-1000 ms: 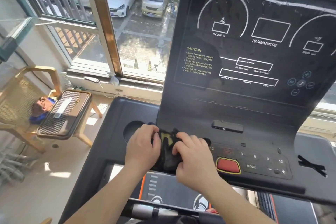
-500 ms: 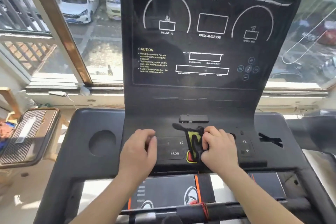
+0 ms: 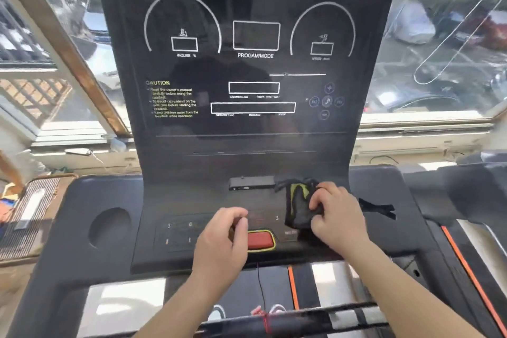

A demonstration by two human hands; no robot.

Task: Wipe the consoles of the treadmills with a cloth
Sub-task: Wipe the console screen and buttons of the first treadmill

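Note:
A black treadmill console fills the middle of the view, with a tall display panel and a lower button strip. My right hand presses a black cloth with yellow-green marks onto the right part of the button strip. My left hand rests loosely curled on the strip just left of the red stop button, holding nothing. A thin red cord hangs down from below the button.
A round cup recess sits in the console's left wing. A black X of tape marks the right wing. Windows stand behind the console, a ribbed tray lies at left, and another machine's dark arm reaches in at right.
My right hand has slid the cloth rightward along the button strip, uncovering the red stop button. My left hand let go of the cloth and followed to the right.

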